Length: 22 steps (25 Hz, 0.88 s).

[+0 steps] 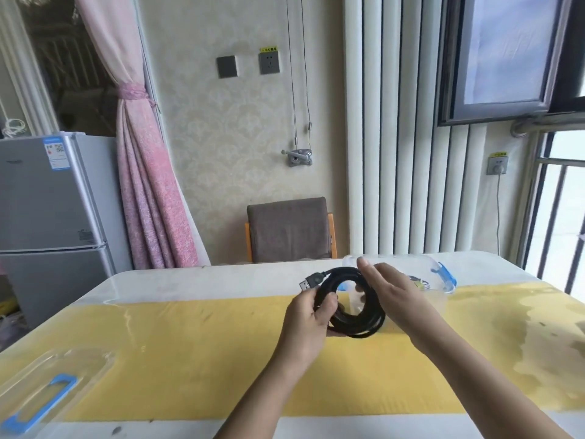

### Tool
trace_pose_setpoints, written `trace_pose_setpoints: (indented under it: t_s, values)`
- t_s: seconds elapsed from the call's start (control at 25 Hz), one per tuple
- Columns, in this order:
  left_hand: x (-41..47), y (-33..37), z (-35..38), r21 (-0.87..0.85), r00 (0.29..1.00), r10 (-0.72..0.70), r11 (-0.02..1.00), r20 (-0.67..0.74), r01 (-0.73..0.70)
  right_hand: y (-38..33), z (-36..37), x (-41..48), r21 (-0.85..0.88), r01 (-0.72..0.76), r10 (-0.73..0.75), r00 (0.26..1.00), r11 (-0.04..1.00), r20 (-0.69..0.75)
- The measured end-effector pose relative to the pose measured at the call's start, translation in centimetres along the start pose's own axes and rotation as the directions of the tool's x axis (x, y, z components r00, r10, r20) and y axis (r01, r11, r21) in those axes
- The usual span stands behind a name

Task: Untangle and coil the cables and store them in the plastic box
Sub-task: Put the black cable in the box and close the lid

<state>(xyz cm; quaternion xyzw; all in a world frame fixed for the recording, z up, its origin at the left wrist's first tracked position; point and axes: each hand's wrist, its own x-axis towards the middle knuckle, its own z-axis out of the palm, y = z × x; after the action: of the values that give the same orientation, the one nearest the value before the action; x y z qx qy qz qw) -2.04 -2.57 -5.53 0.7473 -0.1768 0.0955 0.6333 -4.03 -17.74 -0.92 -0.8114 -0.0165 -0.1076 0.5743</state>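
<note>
Above the desk (190,343), left hand (308,315) grips the coiled black cable (364,326) at its left, right hand (391,288) lies straight-fingered against its right, plastic box (441,282) just beyond.

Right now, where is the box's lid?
Head view, lower left: the clear lid lies on the table by its near edge, far from the plastic box.

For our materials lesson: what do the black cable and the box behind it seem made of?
The black USB cable: probably a matte rubbery plastic jacket, as it bends into loops; its plug looks metallic. The plastic box: clear, glossy hard plastic, see-through, with a blue latch.
</note>
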Motion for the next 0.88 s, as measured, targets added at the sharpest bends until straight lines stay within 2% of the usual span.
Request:
trace_pose_setpoints:
  t_s: [0.08, 0.12, 0.2, 0.28, 0.32, 0.44, 0.52, 0.68, 0.8, 0.88]
  values:
    - [1.6, -0.8, 1.1, -0.112, 0.982, -0.093, 0.991, -0.162, 0.075, 0.0, 0.0, 0.3, -0.061, 0.050, -0.049, 0.999, 0.997, 0.022]
    - [2.2, -1.0, 1.6, -0.143, 0.976, -0.117, 0.985, -0.184, 0.092, 0.1, 0.1, 0.5, -0.108, 0.068, -0.068, 0.998, 0.992, 0.011]
    - [2.8, -1.1, 2.5, -0.199, 0.986, -0.112, 0.976, -0.127, 0.085, 0.2, -0.2, 1.8, -0.230, 0.088, -0.105, 0.993, 0.969, -0.060]
    - [2.8, -1.2, 2.8, -0.225, 0.997, -0.080, 0.972, -0.021, 0.073, 0.2, -1.2, 4.1, -0.281, 0.061, -0.094, 0.990, 0.958, -0.103]
    - [2.7, -1.6, 2.7, -0.171, 0.998, -0.056, 0.983, 0.023, 0.059, 0.3, -1.9, 5.6, -0.279, 0.031, -0.064, 0.992, 0.960, -0.111]
    - [2.7, -3.6, 2.0, 0.160, 0.992, -0.043, 0.987, 0.118, 0.023, 1.3, -4.0, 10.3, -0.343, -0.070, 0.011, 0.985, 0.937, -0.172]
    - [2.6, -5.1, 1.8, 0.261, 0.979, -0.087, 0.965, 0.183, 0.037, 2.4, -4.7, 12.4, -0.430, -0.105, 0.027, 0.982, 0.897, -0.185]
    - [2.2, -6.2, 2.1, 0.206, 0.955, -0.140, 0.975, 0.263, 0.086, 5.0, -3.9, 14.0, -0.648, -0.109, 0.036, 0.992, 0.753, -0.125]
    - [1.9, -6.3, 2.7, 0.170, 0.943, -0.152, 0.980, 0.296, 0.104, 5.9, -3.1, 14.2, -0.713, -0.076, 0.068, 0.997, 0.698, -0.040]
    - [1.7, -5.9, 3.0, 0.154, 0.937, -0.149, 0.983, 0.315, 0.105, 6.1, -2.8, 13.9, -0.828, -0.026, 0.038, 0.999, 0.560, -0.005]
